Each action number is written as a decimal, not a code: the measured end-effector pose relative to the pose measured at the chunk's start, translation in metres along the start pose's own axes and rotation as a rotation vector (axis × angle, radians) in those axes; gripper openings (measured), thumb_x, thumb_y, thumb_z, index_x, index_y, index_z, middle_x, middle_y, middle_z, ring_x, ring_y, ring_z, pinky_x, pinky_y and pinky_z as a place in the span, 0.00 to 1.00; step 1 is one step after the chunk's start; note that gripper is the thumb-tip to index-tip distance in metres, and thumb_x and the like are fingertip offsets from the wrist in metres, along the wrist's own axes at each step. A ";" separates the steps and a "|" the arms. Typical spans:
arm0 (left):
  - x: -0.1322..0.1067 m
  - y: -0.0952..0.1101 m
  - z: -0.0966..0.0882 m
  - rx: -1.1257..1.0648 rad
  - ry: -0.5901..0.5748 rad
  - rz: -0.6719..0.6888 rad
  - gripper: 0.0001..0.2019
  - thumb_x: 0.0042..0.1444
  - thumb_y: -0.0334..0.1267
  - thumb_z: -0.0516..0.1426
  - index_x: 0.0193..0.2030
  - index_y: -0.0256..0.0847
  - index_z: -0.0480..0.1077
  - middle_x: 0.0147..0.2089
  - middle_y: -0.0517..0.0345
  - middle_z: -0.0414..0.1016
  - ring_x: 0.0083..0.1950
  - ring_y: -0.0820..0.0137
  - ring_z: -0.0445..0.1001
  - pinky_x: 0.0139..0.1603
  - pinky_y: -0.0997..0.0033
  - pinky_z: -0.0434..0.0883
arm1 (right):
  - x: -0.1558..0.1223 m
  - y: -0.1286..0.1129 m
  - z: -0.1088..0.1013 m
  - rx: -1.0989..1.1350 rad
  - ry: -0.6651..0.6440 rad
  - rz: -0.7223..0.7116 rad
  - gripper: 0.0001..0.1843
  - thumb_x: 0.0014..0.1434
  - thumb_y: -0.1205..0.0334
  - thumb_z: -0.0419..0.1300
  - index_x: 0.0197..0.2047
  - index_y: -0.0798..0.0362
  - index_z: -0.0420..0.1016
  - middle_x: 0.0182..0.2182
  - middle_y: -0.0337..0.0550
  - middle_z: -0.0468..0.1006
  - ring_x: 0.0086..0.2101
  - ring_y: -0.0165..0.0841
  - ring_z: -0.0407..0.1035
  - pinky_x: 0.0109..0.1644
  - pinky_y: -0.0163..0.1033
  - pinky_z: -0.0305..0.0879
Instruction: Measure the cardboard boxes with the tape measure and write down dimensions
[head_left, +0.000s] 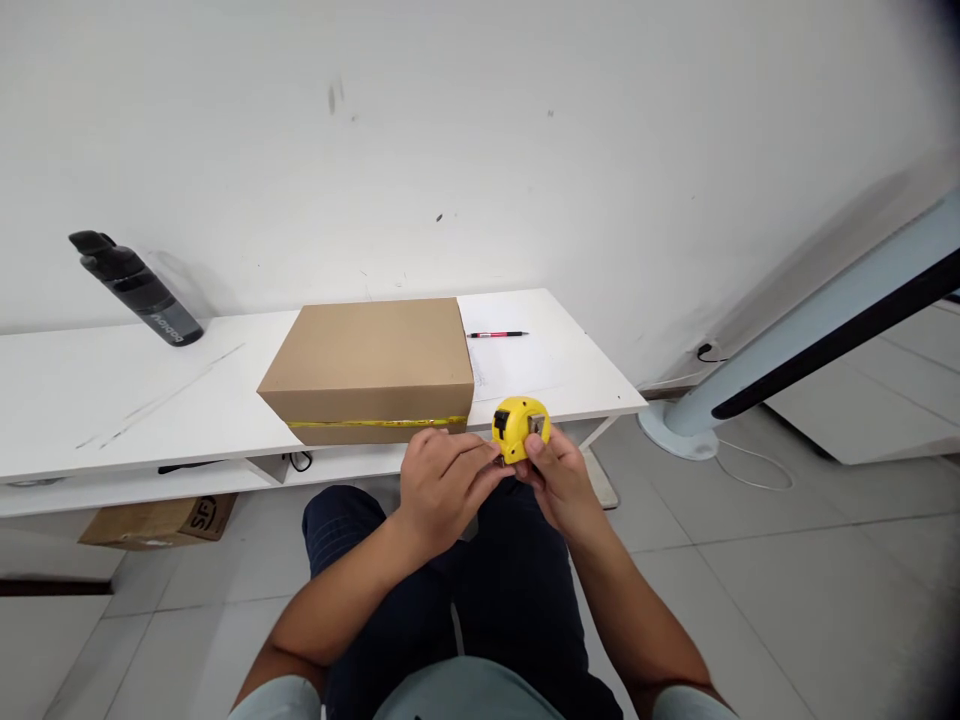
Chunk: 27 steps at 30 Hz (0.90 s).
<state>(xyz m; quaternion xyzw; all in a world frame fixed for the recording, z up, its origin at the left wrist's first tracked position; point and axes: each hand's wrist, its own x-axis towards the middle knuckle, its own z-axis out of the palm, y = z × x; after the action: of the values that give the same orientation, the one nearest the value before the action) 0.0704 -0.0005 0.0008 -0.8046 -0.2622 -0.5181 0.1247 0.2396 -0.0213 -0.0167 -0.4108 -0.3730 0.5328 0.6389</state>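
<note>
A yellow tape measure (514, 428) with black and metal parts is gripped by my right hand (559, 480), the thumb against its side. My left hand (446, 485) has its fingers together, with the tips at the lower left of the case, by its mouth. Whether those fingertips pinch the blade's end is hidden. Just beyond my hands, a closed brown cardboard box (375, 345) lies on the white table (150, 400). A yellow strip (375, 423) runs along the box's front side.
A pen (497, 334) lies on white paper (517, 365) to the box's right. A dark bottle (142, 290) stands at the left by the wall. Under the table sits another carton (150, 522). A tall white-and-black appliance (810, 330) with a cord stands on the right.
</note>
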 end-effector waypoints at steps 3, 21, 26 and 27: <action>-0.004 -0.002 0.001 0.048 -0.019 -0.011 0.12 0.67 0.49 0.63 0.49 0.44 0.74 0.42 0.58 0.85 0.42 0.69 0.83 0.55 0.62 0.71 | 0.000 0.001 0.004 0.014 0.033 0.007 0.31 0.46 0.34 0.75 0.35 0.50 0.72 0.23 0.32 0.68 0.20 0.23 0.56 0.20 0.29 0.49; 0.035 -0.055 -0.016 0.364 -0.296 -0.382 0.18 0.64 0.47 0.60 0.57 0.42 0.75 0.61 0.42 0.79 0.66 0.45 0.72 0.77 0.25 0.46 | 0.029 0.019 -0.033 0.080 0.492 -0.199 0.33 0.44 0.38 0.78 0.40 0.52 0.73 0.23 0.29 0.70 0.21 0.20 0.57 0.19 0.24 0.49; 0.003 -0.091 -0.085 0.231 -0.325 -0.179 0.20 0.66 0.42 0.59 0.63 0.46 0.71 0.63 0.48 0.78 0.70 0.52 0.71 0.78 0.37 0.51 | 0.040 0.002 -0.034 0.104 0.485 -0.321 0.30 0.47 0.39 0.77 0.42 0.50 0.73 0.29 0.33 0.73 0.23 0.21 0.60 0.19 0.24 0.50; 0.000 -0.099 -0.093 0.187 -0.331 -0.143 0.20 0.65 0.41 0.59 0.64 0.47 0.71 0.63 0.49 0.79 0.69 0.54 0.72 0.78 0.38 0.51 | 0.043 -0.001 -0.028 0.103 0.459 -0.338 0.30 0.48 0.39 0.77 0.42 0.50 0.73 0.30 0.34 0.74 0.23 0.21 0.61 0.18 0.24 0.50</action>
<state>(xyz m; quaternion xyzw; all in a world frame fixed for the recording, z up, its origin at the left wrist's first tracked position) -0.0555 0.0375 0.0338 -0.8431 -0.3825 -0.3595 0.1172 0.2725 0.0177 -0.0247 -0.4198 -0.2543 0.3301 0.8063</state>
